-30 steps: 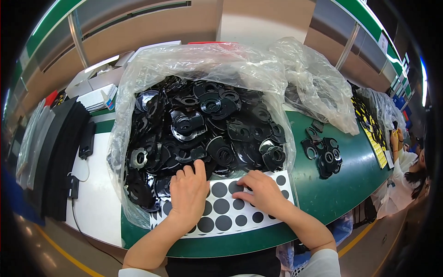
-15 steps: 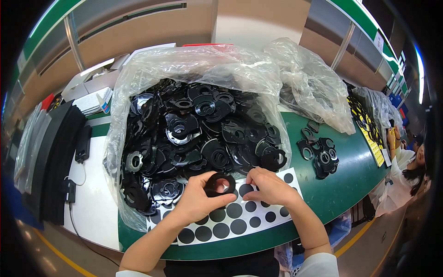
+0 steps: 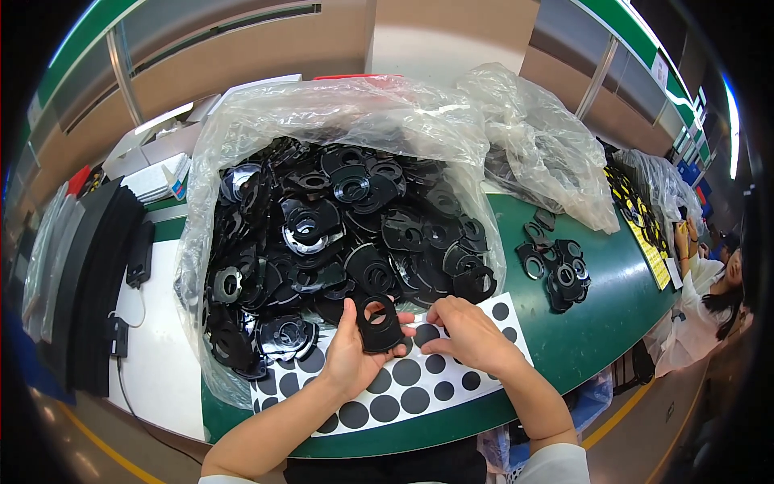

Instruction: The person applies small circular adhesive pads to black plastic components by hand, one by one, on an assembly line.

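Observation:
My left hand (image 3: pixel 355 355) is closed on a black plastic ring part (image 3: pixel 379 332), a flat piece with a round hole and a wider lower end. Its fingertips show behind and beside the part's right edge. Just to the right, my right hand (image 3: pixel 472 335) hovers over a white sheet of black round stickers (image 3: pixel 352 415). The thumb and bent forefinger are apart, and I see nothing held between them. Beyond both hands, a large clear plastic bag (image 3: pixel 339 105) lies open around a heap of similar glossy black parts (image 3: pixel 407 230).
A small pile of black parts (image 3: pixel 567 277) sits on the green table (image 3: pixel 516 415) at right. Another clear bag (image 3: pixel 556 153) is behind it, near yellow sheets (image 3: pixel 651 250). Black foam sheets (image 3: pixel 97 274) and a cabled black box (image 3: pixel 118 335) stand left. A co-worker (image 3: pixel 701 310) is far right.
The part in my left hand has turned from a tilted hold to facing me, its wider lower end now showing. My left hand has rolled palm-up beneath it. My right hand has barely moved.

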The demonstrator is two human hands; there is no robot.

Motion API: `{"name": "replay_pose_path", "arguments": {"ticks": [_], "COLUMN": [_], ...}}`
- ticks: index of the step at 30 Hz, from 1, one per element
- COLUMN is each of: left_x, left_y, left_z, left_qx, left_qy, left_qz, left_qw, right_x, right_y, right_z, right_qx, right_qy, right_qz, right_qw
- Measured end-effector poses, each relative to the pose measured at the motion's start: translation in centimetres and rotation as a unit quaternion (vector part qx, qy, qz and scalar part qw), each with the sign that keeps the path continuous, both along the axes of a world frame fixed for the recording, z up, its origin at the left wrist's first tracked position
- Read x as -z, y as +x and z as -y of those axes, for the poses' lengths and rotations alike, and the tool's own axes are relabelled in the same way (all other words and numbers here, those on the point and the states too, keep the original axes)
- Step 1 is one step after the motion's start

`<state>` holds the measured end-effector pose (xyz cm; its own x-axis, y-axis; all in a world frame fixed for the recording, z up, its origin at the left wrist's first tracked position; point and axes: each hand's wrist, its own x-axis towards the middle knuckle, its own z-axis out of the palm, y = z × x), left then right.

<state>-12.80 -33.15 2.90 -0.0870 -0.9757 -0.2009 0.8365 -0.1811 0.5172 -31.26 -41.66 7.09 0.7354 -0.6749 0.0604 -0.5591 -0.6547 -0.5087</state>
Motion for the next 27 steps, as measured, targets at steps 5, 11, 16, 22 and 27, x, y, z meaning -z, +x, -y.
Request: {"name": "replay_pose_path", "arguments": {"ticks": [5, 11, 16, 22, 27], "left_x": [-0.6, -0.5, -0.3, -0.5, -0.1], "left_y": [-0.3, -0.3, -0.4, -0.3, -0.1], "left_z": [0.4, 0.4, 0.5, 0.6, 0.3], "left_qx": [0.005, 0.006, 0.0, -0.005, 0.011], "left_qy": [0.015, 0.02, 0.021, 0.031, 0.02], "left_qz": [0.022, 0.036, 0.044, 0.031, 0.046], "left_qw": [1.0, 0.999, 0.999, 0.999, 0.999], "right_x": [-0.1, -0.3, -0.4, -3.3, -4.4], "right_y": [0.0, 0.3, 1.0, 0.7, 0.4], "right_z": [0.7, -0.3, -3.1, -4.3, -3.7], "right_qx": [-0.017, -0.027, -0.021, -0.201, -0.301], "right_qy": [0.025, -0.028, -0.128, -0.185, 0.254], "right_qz": [-0.033, -0.028, -0.055, -0.065, 0.243], "right_qw": [0.999, 0.999, 0.99, 0.96, 0.886]}}
